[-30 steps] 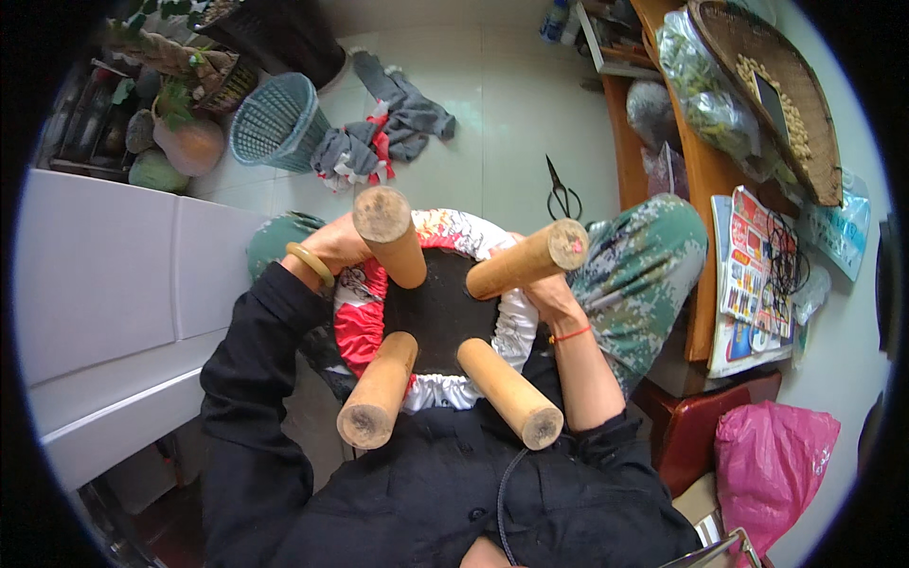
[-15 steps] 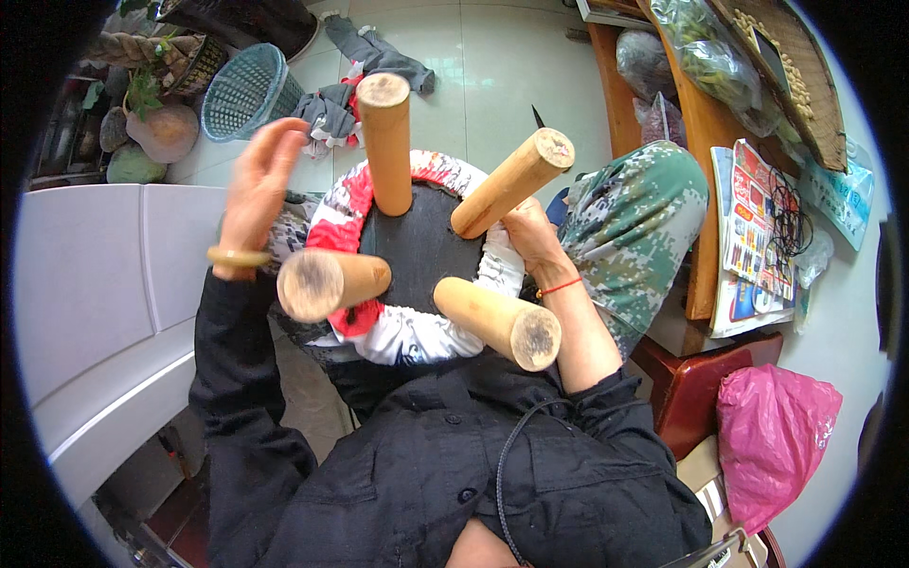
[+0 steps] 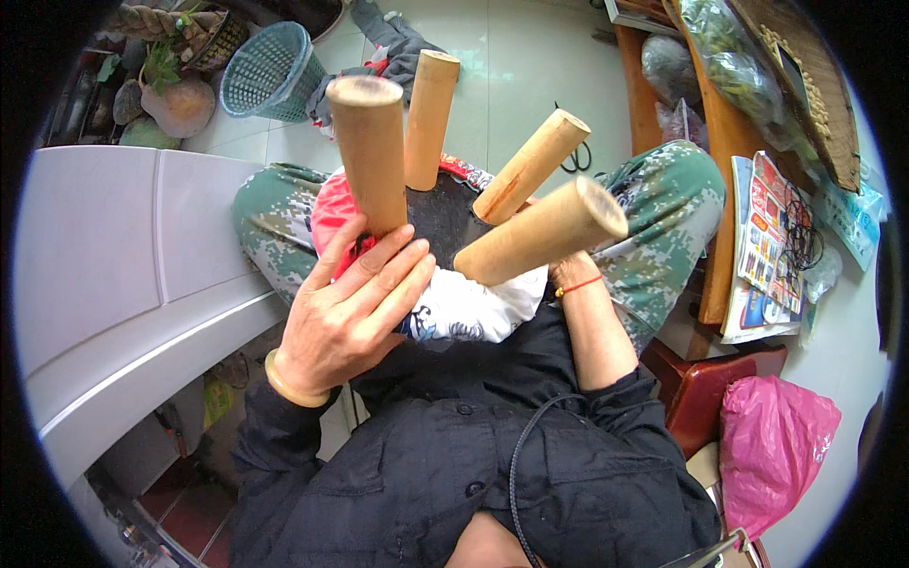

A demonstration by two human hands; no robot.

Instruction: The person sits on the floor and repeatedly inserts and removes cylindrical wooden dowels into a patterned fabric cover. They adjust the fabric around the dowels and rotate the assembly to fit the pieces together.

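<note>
An upturned stool with several round wooden legs [image 3: 540,232] rests in my lap, its dark underside [image 3: 441,210] facing up. Around its seat goes a red and white cloth cover [image 3: 478,308] with a bunched edge. My left hand [image 3: 365,289] lies on the cover's near left side, fingers stretched out, the fingertips by the base of the near left leg [image 3: 369,156]. On the stool's right side is my right hand [image 3: 571,269], mostly hidden behind the near right leg and the cover; its fingers do not show.
A white panelled cabinet [image 3: 95,227] stands close on the left. Beyond my knees, a green plastic basket [image 3: 270,76] and grey cloth [image 3: 402,43] lie on the tiled floor, with scissors [image 3: 576,151] to the right. Papers [image 3: 762,246] and a pink bag [image 3: 776,445] are at the right.
My left hand has come down from the far left of the stool to the near left of its cover. The stool has tilted and turned a little; my right hand has become more hidden.
</note>
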